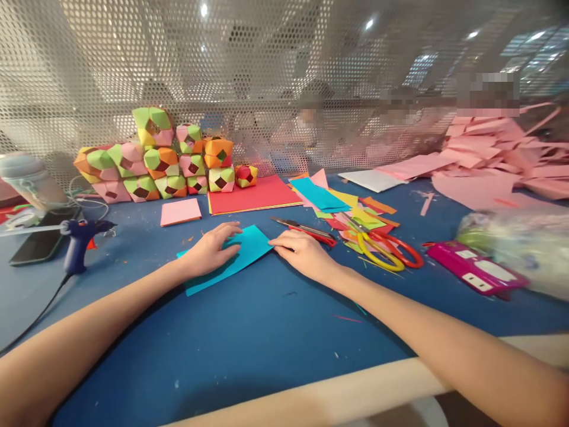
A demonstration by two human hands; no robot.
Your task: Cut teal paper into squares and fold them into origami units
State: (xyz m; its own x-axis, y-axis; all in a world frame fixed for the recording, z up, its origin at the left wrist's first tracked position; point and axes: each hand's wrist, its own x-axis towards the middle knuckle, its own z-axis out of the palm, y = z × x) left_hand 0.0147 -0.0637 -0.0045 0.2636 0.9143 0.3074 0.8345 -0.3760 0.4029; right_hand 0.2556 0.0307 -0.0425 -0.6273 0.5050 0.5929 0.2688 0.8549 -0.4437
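A bright blue sheet of paper (249,248) lies at a slant on the table in front of me. My left hand (212,252) rests on its left part, fingers stretched out and a little apart. At the sheet's right corner, the thumb and fingers of my right hand (304,254) are pinched on the edge. Just beyond the right hand lies a utility knife (325,237) with a red handle, its blade pointing left. Scissors (383,259) with yellow and red handle loops lie farther right, on paper scraps (371,219).
Folded paper cubes (160,161) stand stacked at the back left. A glue gun (79,246), phone (42,240) and cup (33,181) are at the left. Red sheets (253,196) lie behind the hands; pink paper strips (489,148) and a magenta packet (475,267) lie right.
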